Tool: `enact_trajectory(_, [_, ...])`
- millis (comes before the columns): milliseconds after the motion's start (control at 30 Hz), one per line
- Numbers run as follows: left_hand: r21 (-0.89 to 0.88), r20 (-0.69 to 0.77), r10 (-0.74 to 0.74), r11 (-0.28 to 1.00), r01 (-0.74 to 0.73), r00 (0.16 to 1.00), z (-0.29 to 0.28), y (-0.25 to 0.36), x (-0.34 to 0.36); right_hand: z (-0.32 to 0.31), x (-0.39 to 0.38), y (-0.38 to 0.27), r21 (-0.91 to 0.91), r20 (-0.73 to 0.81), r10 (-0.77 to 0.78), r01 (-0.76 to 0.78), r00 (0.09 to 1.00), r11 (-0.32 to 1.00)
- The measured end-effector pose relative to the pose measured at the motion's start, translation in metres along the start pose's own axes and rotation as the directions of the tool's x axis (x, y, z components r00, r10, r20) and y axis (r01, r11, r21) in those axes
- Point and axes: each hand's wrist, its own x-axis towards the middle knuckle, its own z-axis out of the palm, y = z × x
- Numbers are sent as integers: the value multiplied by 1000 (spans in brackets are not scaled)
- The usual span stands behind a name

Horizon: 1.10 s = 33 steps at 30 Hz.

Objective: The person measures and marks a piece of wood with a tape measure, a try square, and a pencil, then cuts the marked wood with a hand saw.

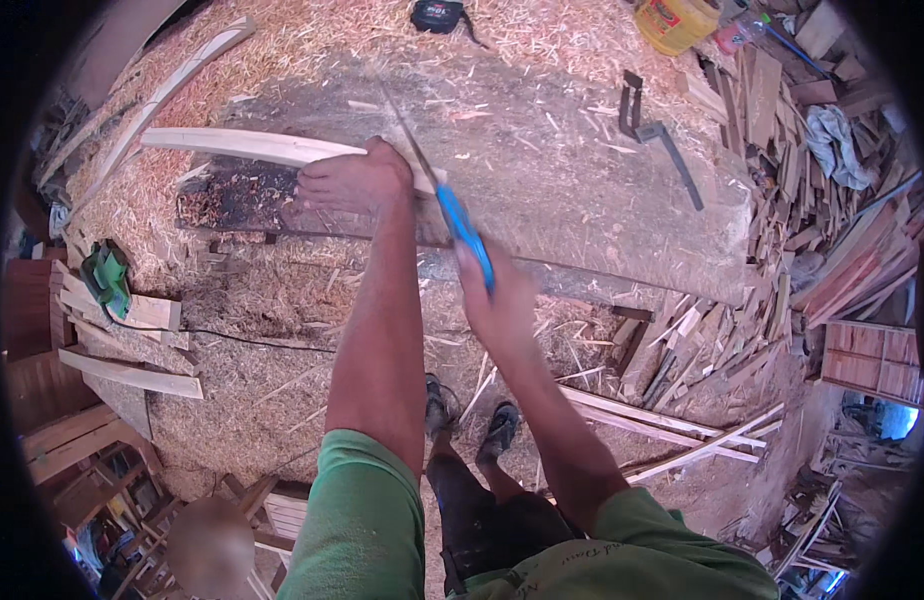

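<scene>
A pale strip of wood (237,143), slightly curved, lies across the left part of a dusty wooden workbench (572,200). My left hand (354,182) presses it down near its right end, fingers wrapped over it. In my right hand (497,295), blurred by motion, is the blue handle of a handsaw (464,235). The saw's thin blade (410,135) points away from me and crosses the strip just right of my left hand. How deep the blade sits in the wood I cannot tell.
A try square (672,165) lies on the bench's right side. Beyond are a black tape measure (437,15) and a yellow container (672,25). A green power tool (107,275) with a cord sits at left. Offcuts (682,340) pile up at right; shavings cover the floor.
</scene>
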Motion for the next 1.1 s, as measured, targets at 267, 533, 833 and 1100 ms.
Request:
enact_trajectory(267, [-49, 61, -23, 998, 26, 998, -21, -4, 19, -42, -112, 26, 51, 21, 50, -51, 999, 997])
enact_trajectory(533, [-78, 147, -36, 996, 48, 989, -23, -5, 13, -15, -56, 18, 2, 38, 48, -49, 998, 999])
enact_trajectory(833, [-102, 168, -41, 993, 59, 985, -18, 17, -6, -9, -18, 16, 11, -40, 11, -11, 999, 1000])
enact_trajectory(1100, [-40, 45, -25, 999, 27, 999, -8, -9, 15, -50, -141, 50, 18, -29, -94, 95, 995, 995])
